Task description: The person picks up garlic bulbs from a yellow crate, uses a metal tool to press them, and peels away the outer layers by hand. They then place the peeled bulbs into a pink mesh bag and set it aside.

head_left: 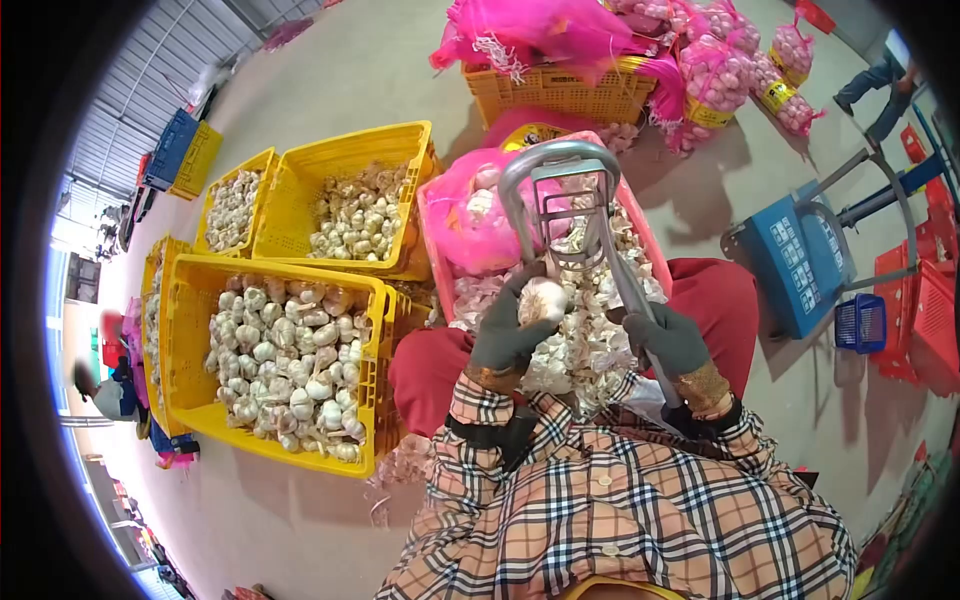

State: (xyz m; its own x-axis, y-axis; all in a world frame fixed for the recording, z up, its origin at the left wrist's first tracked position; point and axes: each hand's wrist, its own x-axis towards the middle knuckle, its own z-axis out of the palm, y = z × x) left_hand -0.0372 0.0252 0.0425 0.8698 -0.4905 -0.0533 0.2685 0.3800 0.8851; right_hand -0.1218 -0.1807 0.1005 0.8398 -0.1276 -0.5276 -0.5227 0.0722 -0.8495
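The left of the two gloved hands, the left hand, was closed around a garlic bulb, while the right hand gripped one side of a metal tool. Below them lay loose garlic skins in a pink basket; just beyond the left hand was a pink mesh bag, and left of the hands stood a yellow crate of bulbs

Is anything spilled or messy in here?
Yes, a little. Some papery garlic skins lie on the floor, beside the big yellow crate. They look like spills, because lots of other skins are inside the pink tub.
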